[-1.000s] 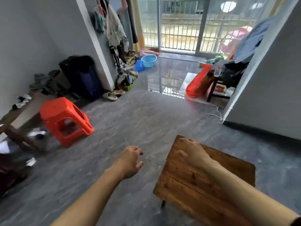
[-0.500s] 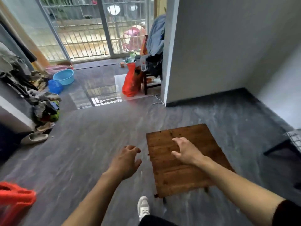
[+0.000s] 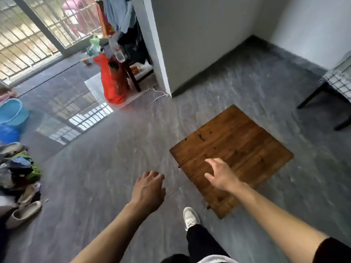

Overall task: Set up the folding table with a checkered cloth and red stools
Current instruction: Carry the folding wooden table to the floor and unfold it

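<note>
The brown wooden folding table [image 3: 233, 149] stands low on the grey floor at centre right. My right hand [image 3: 221, 175] hovers over its near left corner, fingers spread and relaxed, holding nothing. My left hand [image 3: 149, 190] hangs over the bare floor to the left of the table, fingers loosely curled and empty. A checkered cloth [image 3: 341, 80] lies on a dark-legged piece of furniture at the right edge. No red stool is in view.
A white wall corner [image 3: 159, 59] juts out behind the table. A red bag [image 3: 112, 80] leans on a cluttered chair by it. Blue basins [image 3: 11, 118], a clothes pile [image 3: 17, 168] and a slipper [image 3: 22, 215] line the left. My white shoe [image 3: 190, 218] steps forward.
The view has swung right, so the red stool has left the frame and the checkered cloth has come in. My right hand has lifted off the tabletop and opened.
</note>
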`<act>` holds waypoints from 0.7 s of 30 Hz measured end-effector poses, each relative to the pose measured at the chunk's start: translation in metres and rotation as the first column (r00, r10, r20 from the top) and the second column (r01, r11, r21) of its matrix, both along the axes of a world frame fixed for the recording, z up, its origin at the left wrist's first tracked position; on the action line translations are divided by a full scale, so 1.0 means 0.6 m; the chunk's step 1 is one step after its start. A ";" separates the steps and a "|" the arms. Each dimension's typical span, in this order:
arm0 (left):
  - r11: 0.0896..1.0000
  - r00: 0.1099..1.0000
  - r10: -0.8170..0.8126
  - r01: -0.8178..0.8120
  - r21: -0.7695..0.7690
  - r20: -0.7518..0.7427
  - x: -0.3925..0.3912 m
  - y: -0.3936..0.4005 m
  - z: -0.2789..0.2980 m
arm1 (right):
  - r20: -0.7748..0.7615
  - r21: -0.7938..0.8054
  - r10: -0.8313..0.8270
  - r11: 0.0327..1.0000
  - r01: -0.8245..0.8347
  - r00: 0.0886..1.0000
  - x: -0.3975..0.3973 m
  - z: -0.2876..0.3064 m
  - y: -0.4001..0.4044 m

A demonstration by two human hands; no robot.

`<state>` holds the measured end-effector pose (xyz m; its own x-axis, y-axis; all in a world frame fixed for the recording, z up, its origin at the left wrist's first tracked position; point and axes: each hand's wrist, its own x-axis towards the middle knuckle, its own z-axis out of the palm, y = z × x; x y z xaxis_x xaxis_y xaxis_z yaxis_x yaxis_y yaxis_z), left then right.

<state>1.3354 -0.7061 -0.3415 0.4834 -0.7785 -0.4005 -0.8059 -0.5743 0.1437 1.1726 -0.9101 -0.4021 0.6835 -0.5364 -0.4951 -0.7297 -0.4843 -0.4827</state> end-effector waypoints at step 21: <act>0.802 0.779 -0.587 0.597 -0.024 -0.222 0.209 -0.170 -0.312 | -0.048 -0.106 -0.714 0.699 0.708 0.698 0.016 -0.202 0.194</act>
<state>1.4609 -0.8079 -0.5289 -0.1656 -0.8620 -0.4790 -0.9429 -0.0039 0.3330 1.1822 -0.7935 -0.5234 0.0437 -0.8828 -0.4677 -0.9046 0.1636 -0.3935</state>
